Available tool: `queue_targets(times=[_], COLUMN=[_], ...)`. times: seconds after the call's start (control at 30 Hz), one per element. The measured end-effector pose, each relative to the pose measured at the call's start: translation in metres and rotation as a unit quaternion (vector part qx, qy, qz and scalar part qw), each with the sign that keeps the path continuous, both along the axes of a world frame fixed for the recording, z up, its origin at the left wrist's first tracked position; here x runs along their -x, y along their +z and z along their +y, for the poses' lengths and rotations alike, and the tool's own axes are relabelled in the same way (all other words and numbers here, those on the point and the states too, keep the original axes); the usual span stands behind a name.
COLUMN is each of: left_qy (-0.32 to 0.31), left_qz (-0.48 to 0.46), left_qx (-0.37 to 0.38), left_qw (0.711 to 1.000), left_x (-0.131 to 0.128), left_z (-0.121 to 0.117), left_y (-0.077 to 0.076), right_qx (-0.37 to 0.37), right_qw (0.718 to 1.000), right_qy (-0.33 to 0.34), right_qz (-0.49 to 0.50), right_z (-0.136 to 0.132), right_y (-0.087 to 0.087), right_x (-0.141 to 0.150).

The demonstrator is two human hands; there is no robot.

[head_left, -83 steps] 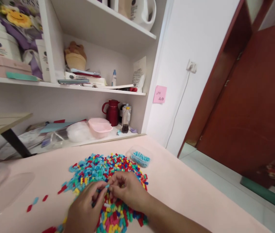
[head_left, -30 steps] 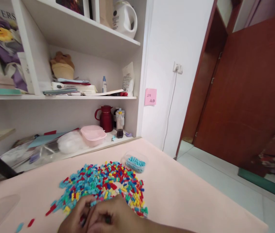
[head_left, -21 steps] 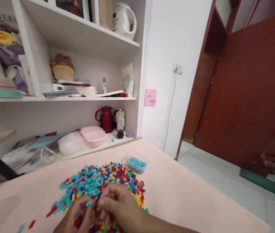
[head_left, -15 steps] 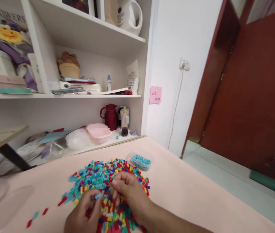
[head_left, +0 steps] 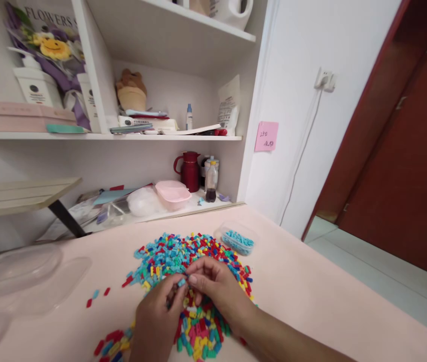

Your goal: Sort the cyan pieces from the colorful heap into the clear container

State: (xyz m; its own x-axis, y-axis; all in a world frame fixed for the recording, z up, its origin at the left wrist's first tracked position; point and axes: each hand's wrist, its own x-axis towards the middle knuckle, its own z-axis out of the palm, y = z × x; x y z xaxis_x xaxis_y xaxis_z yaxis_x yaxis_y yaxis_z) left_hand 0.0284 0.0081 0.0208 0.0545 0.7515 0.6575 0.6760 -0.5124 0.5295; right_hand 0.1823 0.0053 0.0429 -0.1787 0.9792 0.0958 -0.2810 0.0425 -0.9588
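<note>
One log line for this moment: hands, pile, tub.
Left hand: pinching light-blue piece; Right hand: fingertips close by, grip unclear; Pile: mixed colours, beneath hands; Clear tub: blue pieces inside

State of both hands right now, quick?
Left hand: closed, pinching a light-blue piece.
Right hand: curled beside that piece; whether it grips anything can't be told.
</note>
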Motion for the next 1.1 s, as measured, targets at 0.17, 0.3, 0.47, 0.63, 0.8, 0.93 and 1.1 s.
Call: queue_targets(times=[0.17, 0.3, 0.47, 0.63, 0.8, 0.93, 1.1], left_qy=[0.015, 0.032, 0.066, 0.055, 0.035, 0.035, 0.085], left_qz=[0.036, 0.074, 0.174, 0.235, 0.267, 0.255, 0.186], left_qx=[-0.014, -0.037, -0.109, -0.240, -0.306, -0.329, -0.316], left_qw=[0.999, 0.996, 0.976, 0.940, 0.913, 0.908, 0.926], left_x=[0.003, 0.005, 0.003, 0.004, 0.008, 0.012, 0.013], left_z=[0.003, 0.004, 0.001, -0.002, -0.001, 0.003, 0.004], left_y=[-0.007, -0.012, -0.008, 0.002, 0.006, 0.006, 0.007], right_qx=[-0.020, -0.041, -0.051, -0.091, -0.159, -0.168, -0.156], right_qw=[1.000, 0.998, 0.996, 0.980, 0.958, 0.948, 0.908], right_qy=[0.008, 0.015, 0.001, -0.062, -0.090, -0.149, -0.345], right_qz=[-0.019, -0.034, -0.078, -0.166, -0.221, -0.227, -0.180], right_z=[-0.001, -0.001, 0.002, 0.003, 0.002, 0.016, 0.045], right_y=[-0.004, -0.006, -0.011, -0.010, -0.002, 0.008, 0.019], right_x=[0.001, 0.000, -0.003, -0.006, -0.007, -0.027, -0.082])
